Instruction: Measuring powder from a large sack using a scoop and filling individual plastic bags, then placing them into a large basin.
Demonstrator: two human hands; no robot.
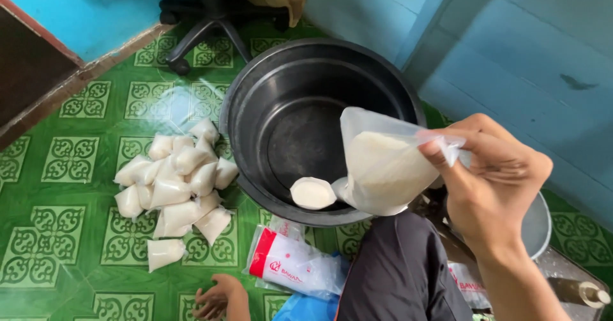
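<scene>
A filled clear bag (383,164) is pinched at its top by the right hand (495,183) over the black basin (255,97); the left hand (214,295) is rested half-curled on the floor at seven o'clock. Sealing likely comes next, calling for a firm twist.

Green patterned floor, pale blue walls, daylight.

We see a glossy green floor (70,231) of square tiles, each bearing a pale ornamental motif, with a soft white glare of light near the top left. To our right stands a pale blue wall (523,53) of large painted blocks, marked by one dark smudge. At the upper left, a turquoise panel (83,8) sits above a reddish-brown strip along the floor's edge, beside a dark brown surface (25,65). At the top, we make out the black star-shaped base of a wheeled office chair (211,24).
</scene>
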